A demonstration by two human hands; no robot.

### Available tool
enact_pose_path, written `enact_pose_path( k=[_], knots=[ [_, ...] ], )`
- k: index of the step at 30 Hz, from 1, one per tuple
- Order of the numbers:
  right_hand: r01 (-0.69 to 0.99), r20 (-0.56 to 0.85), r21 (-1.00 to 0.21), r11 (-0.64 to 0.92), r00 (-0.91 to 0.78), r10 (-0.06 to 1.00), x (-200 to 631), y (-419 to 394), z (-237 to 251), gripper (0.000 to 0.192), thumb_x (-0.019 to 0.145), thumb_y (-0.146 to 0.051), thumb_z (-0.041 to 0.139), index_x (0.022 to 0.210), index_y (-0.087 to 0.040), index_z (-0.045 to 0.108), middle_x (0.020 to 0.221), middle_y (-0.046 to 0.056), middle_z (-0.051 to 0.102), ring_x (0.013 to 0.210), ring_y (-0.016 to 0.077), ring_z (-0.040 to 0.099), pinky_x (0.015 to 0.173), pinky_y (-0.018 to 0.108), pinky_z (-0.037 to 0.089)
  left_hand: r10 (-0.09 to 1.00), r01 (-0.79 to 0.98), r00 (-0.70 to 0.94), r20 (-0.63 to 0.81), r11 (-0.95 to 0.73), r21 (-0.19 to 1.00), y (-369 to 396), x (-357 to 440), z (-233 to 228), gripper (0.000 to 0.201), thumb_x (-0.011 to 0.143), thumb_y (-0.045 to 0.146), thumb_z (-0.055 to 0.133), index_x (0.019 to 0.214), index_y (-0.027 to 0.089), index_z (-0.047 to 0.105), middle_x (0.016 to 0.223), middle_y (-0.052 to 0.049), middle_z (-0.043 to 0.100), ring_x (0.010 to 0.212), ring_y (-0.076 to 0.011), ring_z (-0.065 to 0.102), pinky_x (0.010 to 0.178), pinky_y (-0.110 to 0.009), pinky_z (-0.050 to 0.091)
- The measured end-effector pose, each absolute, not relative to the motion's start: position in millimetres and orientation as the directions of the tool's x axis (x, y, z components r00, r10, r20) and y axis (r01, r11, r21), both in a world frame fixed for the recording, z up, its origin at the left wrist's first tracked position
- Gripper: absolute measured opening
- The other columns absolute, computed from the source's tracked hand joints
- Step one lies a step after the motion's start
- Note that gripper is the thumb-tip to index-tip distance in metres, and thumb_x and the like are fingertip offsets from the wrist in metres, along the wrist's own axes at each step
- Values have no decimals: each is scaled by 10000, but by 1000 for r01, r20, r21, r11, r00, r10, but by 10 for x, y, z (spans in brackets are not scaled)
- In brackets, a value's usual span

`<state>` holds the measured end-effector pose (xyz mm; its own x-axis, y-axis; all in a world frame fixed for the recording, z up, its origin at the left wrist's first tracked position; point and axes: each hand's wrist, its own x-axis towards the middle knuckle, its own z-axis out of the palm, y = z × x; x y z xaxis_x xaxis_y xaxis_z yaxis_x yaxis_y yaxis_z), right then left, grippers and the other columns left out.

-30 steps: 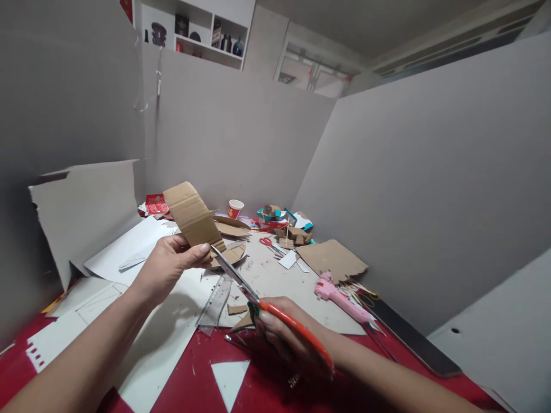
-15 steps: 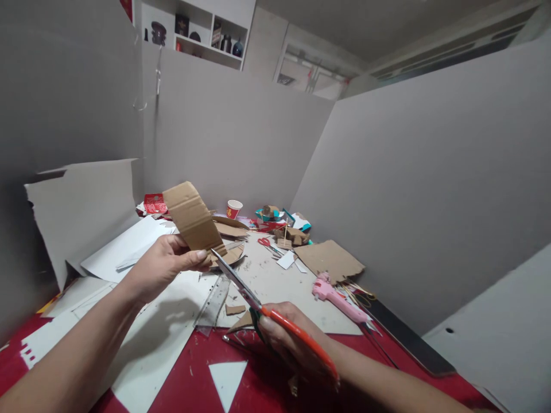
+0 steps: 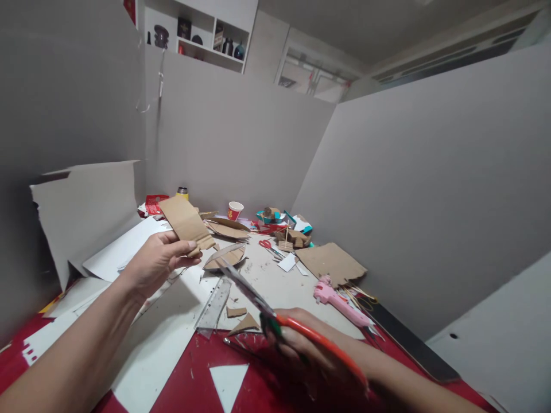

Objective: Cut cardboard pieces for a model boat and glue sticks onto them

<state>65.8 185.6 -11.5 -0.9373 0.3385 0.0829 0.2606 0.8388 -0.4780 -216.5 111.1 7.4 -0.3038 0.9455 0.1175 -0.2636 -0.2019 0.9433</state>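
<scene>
My left hand (image 3: pixel 157 261) pinches a brown corrugated cardboard strip (image 3: pixel 185 221) by its near end and holds it tilted low over the table. In my right hand (image 3: pixel 310 347) are orange-handled scissors (image 3: pixel 275 310), blades pointing up-left toward the strip but apart from it. A clear plastic ruler (image 3: pixel 214 304) lies on the white sheet between my hands. Small cardboard offcuts (image 3: pixel 241 321) rest beside the scissors.
A pink glue gun (image 3: pixel 340 301) and a flat cardboard sheet (image 3: pixel 331 261) lie to the right. A paper cup (image 3: pixel 235 210), small red scissors (image 3: pixel 267 245), curved cardboard pieces (image 3: pixel 226 255) and clutter sit at the back. Grey boards wall the red table (image 3: pixel 193 384).
My left hand has tipped the cardboard strip down and away from the scissors. My right hand has drawn the scissors back to the right, so the blades have left the strip.
</scene>
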Motion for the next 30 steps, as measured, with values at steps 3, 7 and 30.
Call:
enact_pose_path(
  k=[3,7,30],
  knots=[
    [339,193,-342,876,-887,419,739,1930,-71,332,919,-450,368,704,-201,413,618,-10,519,532,103,439,488,204,379,957,-338,-284,52,-151,929,1106,-2164,92,97,630,114,759,688,90,685,665,-43,656,603,-117,604,631,-251,538],
    [339,421,70,938,-863,280,787,2074,3,344,809,-505,549,701,-188,468,574,-13,508,495,112,412,490,243,304,970,-366,-242,-30,-63,928,1123,-2134,70,90,619,94,744,673,74,676,645,-54,640,600,-126,610,595,-239,541],
    [289,407,638,713,-913,6,650,2205,445,317,848,-403,501,625,-178,517,554,3,573,495,114,496,526,281,261,973,-232,-196,-122,75,970,1170,-2069,7,211,592,145,779,770,85,682,733,-59,667,568,-81,548,522,-201,435]
  ],
)
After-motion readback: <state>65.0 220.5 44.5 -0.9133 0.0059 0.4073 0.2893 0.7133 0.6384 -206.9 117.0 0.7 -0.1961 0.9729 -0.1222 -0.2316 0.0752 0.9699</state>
